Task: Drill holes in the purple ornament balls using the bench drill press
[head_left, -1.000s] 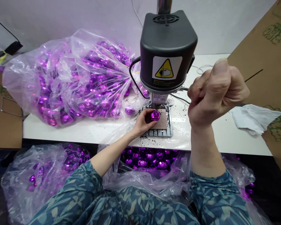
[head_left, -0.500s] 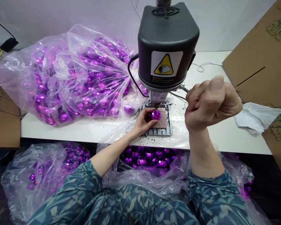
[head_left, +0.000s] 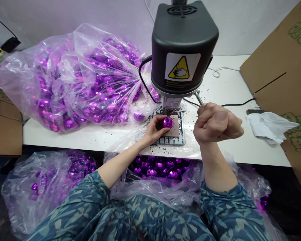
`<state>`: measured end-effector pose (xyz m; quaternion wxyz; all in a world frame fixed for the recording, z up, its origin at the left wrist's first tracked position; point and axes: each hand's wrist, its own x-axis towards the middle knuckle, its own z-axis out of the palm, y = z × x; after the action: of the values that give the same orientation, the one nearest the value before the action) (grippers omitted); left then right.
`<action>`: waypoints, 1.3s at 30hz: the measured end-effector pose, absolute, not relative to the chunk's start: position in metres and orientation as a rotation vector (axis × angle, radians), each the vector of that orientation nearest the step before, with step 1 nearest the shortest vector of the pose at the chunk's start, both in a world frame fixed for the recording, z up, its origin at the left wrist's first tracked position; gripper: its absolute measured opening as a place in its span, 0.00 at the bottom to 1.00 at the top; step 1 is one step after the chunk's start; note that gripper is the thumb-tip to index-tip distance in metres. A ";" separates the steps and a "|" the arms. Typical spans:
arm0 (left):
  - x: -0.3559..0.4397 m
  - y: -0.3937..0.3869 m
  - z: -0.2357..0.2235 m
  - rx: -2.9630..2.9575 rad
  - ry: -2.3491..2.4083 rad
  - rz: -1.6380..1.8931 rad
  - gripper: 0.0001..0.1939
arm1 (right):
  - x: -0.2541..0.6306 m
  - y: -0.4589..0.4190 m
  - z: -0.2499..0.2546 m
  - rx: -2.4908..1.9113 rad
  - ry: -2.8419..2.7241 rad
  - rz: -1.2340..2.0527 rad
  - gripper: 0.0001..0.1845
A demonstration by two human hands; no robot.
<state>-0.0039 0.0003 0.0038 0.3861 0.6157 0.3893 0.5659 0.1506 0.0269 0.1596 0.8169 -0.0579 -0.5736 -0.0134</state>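
Between the thumb and fingers of my left hand (head_left: 154,131) is a shiny purple faceted ball (head_left: 168,123), held on a small brown board (head_left: 175,130). The board lies on the slotted metal base (head_left: 182,139) of a bench drill press (head_left: 184,43). Just above the ball is the drill's chuck (head_left: 169,112); whether a bit touches the ball I cannot tell. My right hand (head_left: 215,123) is closed round the end of the drill's metal feed lever (head_left: 198,98), right of the machine.
A big clear bag of purple balls (head_left: 90,87) lies on the white table (head_left: 62,137) at left. One loose ball (head_left: 138,115) sits near the base. More balls fill an opened bag (head_left: 163,169) below the table edge. White paper (head_left: 271,125) and a cardboard box (head_left: 288,83) are at right. Dark shavings are scattered about.
My right hand has come down and slightly left with the feed lever, more of which now shows. My left hand keeps the ball in nearly the same place. The camera view has shifted a little.
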 end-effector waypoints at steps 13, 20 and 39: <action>-0.002 -0.001 0.007 1.528 1.011 1.414 0.30 | 0.139 0.019 0.210 -0.519 -1.099 0.159 0.32; -0.012 -0.027 0.033 1.698 1.264 1.473 0.23 | 0.142 0.048 0.241 -0.463 -1.209 0.308 0.36; -0.121 0.085 0.083 2.267 1.663 0.749 0.15 | 0.142 0.039 0.239 -0.459 -1.158 0.344 0.25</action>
<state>-0.1205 0.0854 0.0826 0.1155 0.7739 0.5678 0.2558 0.1417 0.0390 0.2389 0.7983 -0.2140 -0.5397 0.1601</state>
